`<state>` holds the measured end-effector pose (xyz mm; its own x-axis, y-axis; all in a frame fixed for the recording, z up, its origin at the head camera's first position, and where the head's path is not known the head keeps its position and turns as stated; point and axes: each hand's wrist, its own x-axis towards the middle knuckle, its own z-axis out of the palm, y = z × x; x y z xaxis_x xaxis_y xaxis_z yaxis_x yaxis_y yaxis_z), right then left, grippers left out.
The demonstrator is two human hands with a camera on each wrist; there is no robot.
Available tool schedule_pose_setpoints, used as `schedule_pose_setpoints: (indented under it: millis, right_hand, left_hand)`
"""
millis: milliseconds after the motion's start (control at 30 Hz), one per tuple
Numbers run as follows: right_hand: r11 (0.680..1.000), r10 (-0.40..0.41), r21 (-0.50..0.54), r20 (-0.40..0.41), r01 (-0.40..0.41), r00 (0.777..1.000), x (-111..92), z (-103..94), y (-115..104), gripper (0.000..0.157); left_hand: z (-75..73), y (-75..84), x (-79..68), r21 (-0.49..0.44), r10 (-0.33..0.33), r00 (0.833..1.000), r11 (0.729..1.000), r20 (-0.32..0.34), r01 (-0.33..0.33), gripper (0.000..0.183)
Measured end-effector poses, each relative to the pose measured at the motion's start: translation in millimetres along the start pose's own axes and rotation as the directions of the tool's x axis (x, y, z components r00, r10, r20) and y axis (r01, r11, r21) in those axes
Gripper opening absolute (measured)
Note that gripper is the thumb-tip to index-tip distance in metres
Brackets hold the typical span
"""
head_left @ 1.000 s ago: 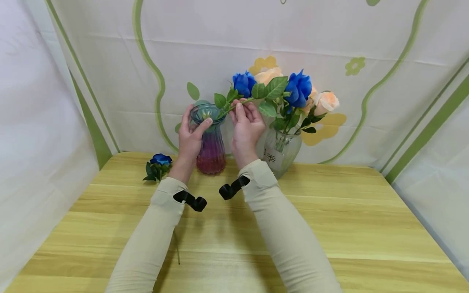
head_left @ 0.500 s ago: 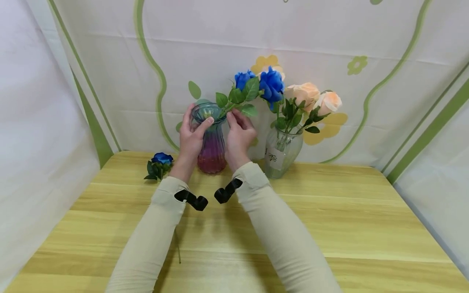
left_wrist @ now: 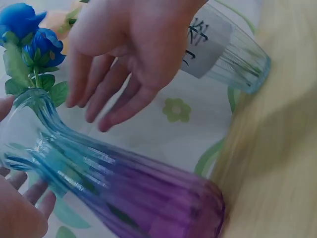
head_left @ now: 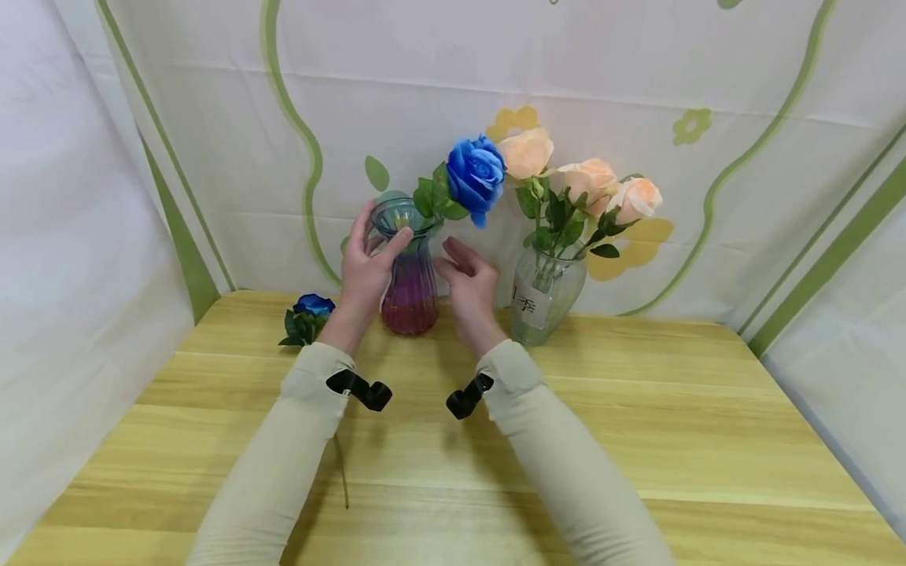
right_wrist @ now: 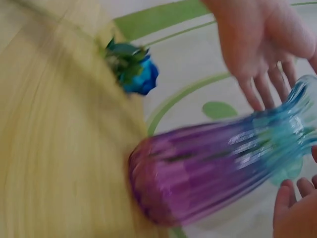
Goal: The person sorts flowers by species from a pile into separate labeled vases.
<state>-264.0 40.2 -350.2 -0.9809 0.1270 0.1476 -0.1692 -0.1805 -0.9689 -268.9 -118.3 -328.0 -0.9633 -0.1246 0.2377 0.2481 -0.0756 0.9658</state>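
My left hand holds the ribbed glass vase round its neck, thumb in front and fingers behind. This vase fades from teal at the rim to purple-pink at the base and stands upright at the table's back edge. From its mouth a blue rose leans right. A second blue bloom shows beside it in the left wrist view, hidden in the head view. Just right of the vase's neck, my right hand is apart from the stem, fingers loosely extended and holding nothing.
A clear glass vase with a paper label stands to the right and bears several peach roses. Another blue rose lies on the wooden table at the left, its stem running under my left forearm. Patterned cloth hangs behind.
My right hand has drawn the blue rose's stem left and down into the vase, let go and lowered. The bloom has shifted left. My left hand has stayed on the vase.
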Motion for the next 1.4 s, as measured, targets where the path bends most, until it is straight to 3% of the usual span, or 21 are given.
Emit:
schedule_pose_setpoints:
  millis: [133, 233, 367, 500, 733, 967, 1233, 1400]
  right_hand:
    - [0.997, 0.052, -0.064, 0.073, -0.047, 0.996, -1, -10.3, 5, 0.054]
    - [0.99, 0.082, -0.121, 0.132, -0.066, 0.988, -2, -14.4, 9, 0.06]
    - [0.974, 0.106, -0.218, 0.209, -0.06, 0.972, -2, -16.7, 15, 0.067]
    - [0.965, 0.118, -0.257, 0.258, -0.05, 0.959, -4, -16.7, 19, 0.07]
    - [0.965, 0.134, -0.253, 0.271, -0.064, 0.953, -7, -15.3, 19, 0.07]
    - [0.96, 0.148, -0.269, 0.264, -0.075, 0.953, -7, -15.9, 17, 0.068]
    - [0.963, 0.166, -0.251, 0.247, -0.102, 0.955, -7, -17.0, 15, 0.065]
    - [0.961, 0.175, -0.254, 0.246, -0.111, 0.953, -7, -16.7, 13, 0.063]
  left_hand:
    - [-13.4, 4.3, -12.4, 0.091, -0.015, 0.999, 0.996, -0.032, 0.018, 0.081]
    - [-27.0, 8.7, -26.1, 0.162, -0.054, 0.992, 0.984, -0.117, 0.072, 0.074]
    - [-47.5, 11.5, -48.5, 0.197, -0.172, 0.957, 0.956, -0.233, 0.22, 0.064]
    - [-70.0, 5.5, -71.7, 0.254, -0.273, 0.924, 0.905, -0.267, 0.341, 0.057]
    - [-108.1, -16.6, -108.0, 0.461, -0.38, 0.91, 0.786, -0.169, 0.413, 0.064]
    - [-126.6, -36.7, -122.6, 0.584, -0.452, 0.886, 0.692, -0.108, 0.424, 0.066]
    - [-130.3, -47.4, -118.9, 0.623, -0.482, 0.874, 0.665, -0.063, 0.412, 0.052]
    - [-131.5, -48.0, -115.3, 0.609, -0.534, 0.845, 0.657, -0.039, 0.443, 0.035]
